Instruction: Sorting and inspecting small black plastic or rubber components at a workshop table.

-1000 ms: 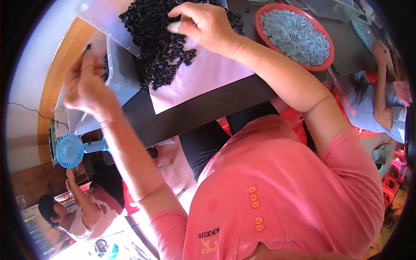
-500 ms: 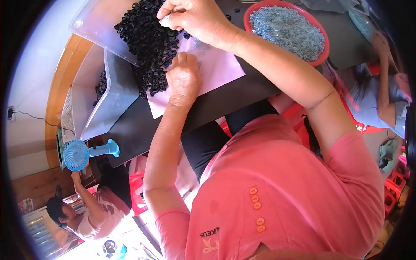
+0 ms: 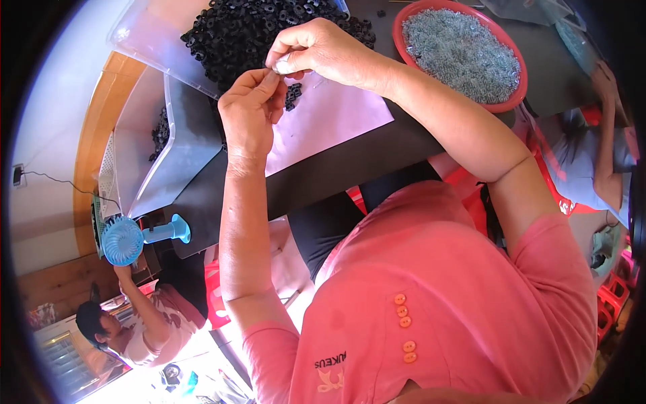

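Observation:
My left hand (image 3: 247, 111) and my right hand (image 3: 319, 52) meet fingertip to fingertip above the edge of a heap of small black plastic parts (image 3: 232, 40). Both are closed in a pinch, and whatever lies between the fingers is too small and covered to make out. Something whitish shows at my right thumb. Under the hands lies a pale pink sheet (image 3: 330, 124), with a few black parts (image 3: 293, 96) on it near my left fingers. To the right, a red basin (image 3: 517, 94) holds a mass of small shiny metal springs (image 3: 461, 54).
A clear plastic bin (image 3: 145, 40) lies tipped behind the heap, with another bin (image 3: 168, 145) at its left. A blue fan (image 3: 123, 240) stands at the table's left edge. One person (image 3: 134, 337) is at lower left, another person's arm (image 3: 607, 128) at far right.
My left hand has risen off the black parts and moved left and up to my right hand. My right hand has come slightly right and down, and the two now touch.

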Tool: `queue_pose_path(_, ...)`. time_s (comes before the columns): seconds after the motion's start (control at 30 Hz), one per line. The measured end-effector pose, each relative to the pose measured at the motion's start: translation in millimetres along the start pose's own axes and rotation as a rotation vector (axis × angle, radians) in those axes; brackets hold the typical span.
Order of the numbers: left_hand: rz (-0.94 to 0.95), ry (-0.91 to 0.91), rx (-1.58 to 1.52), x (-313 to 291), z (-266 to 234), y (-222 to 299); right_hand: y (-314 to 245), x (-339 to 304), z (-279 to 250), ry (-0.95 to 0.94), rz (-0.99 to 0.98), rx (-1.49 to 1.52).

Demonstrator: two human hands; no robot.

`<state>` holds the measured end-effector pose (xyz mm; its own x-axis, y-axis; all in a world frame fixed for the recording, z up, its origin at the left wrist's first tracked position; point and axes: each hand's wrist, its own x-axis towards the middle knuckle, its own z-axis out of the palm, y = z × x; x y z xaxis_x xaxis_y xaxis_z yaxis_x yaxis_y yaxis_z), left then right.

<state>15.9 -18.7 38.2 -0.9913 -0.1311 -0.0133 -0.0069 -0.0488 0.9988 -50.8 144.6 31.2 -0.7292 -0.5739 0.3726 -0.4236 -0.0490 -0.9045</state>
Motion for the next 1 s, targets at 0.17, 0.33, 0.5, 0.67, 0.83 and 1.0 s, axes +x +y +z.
queue_pose_path(0.17, 0.008, -0.048, -0.130, 12, 4, 5, -1, -3, -1, 0.072, -0.012, 0.073)
queue_pose_path(0.33, 0.253, 0.088, 0.555, 26, 3, 9, 8, -1, -3, 0.294, -0.120, 0.114)
queue_pose_path(0.5, 0.572, 0.027, 1.296, 47, -25, -22, 5, -1, -4, 0.311, -0.028, 0.182)
queue_pose_path(0.67, 0.557, -0.004, 1.495, 56, -17, -30, 11, -2, -4, 0.244, -0.029, 0.166)
queue_pose_path(0.83, 0.284, -0.042, 1.272, 62, -18, -24, 8, -5, -7, 0.265, 0.025, 0.202)
queue_pose_path(1.0, 0.426, -0.007, 1.233, 69, -27, -38, 9, -4, -6, 0.254, 0.030, 0.171)
